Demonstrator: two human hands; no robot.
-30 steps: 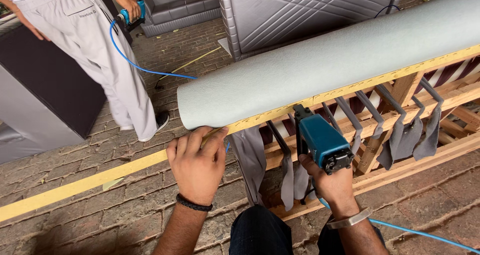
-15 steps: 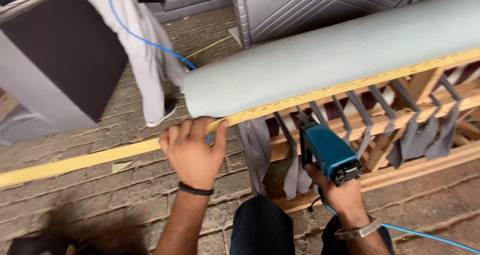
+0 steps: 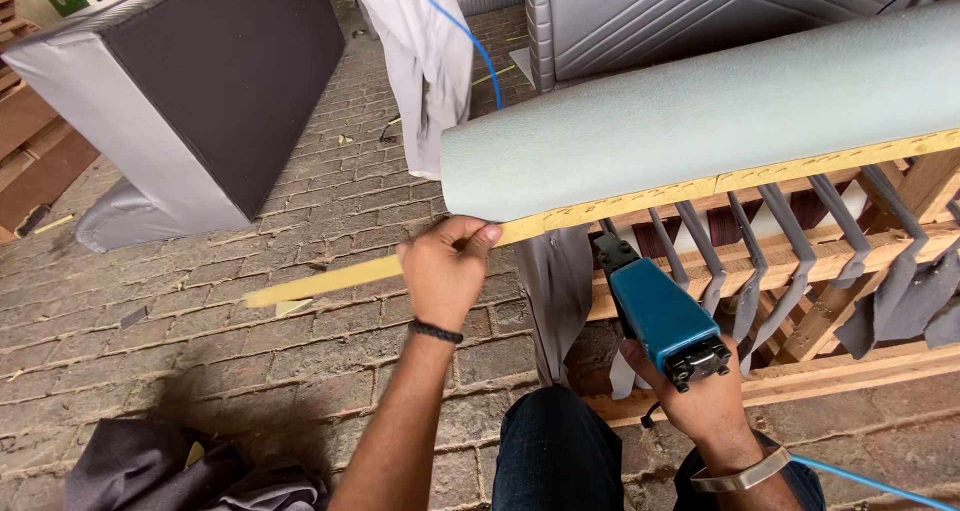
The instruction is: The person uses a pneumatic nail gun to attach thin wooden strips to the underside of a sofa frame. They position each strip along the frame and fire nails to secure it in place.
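My left hand [image 3: 447, 271] pinches a long thin yellow strip [image 3: 320, 283] just left of the end of a grey foam-padded roll [image 3: 700, 121] on a wooden furniture frame [image 3: 830, 271]. The strip runs on along the roll's lower edge. My right hand [image 3: 700, 401] grips a blue staple gun [image 3: 660, 316] with its nose pointing up toward the frame, under the roll. A blue air hose [image 3: 860, 481] trails off from my right wrist. Grey webbing straps [image 3: 790, 241] hang across the frame.
A grey upholstered box [image 3: 190, 101] stands at the upper left on the brick floor [image 3: 300, 221]. Another person's pale trouser leg [image 3: 425, 61] and a blue hose are behind the roll's end. A quilted grey panel [image 3: 700, 11] stands behind. Dark cloth [image 3: 180, 471] lies at bottom left.
My view has swung left. My left hand has slid left along the yellow strip, off the roll's end. The staple gun stays under the frame.
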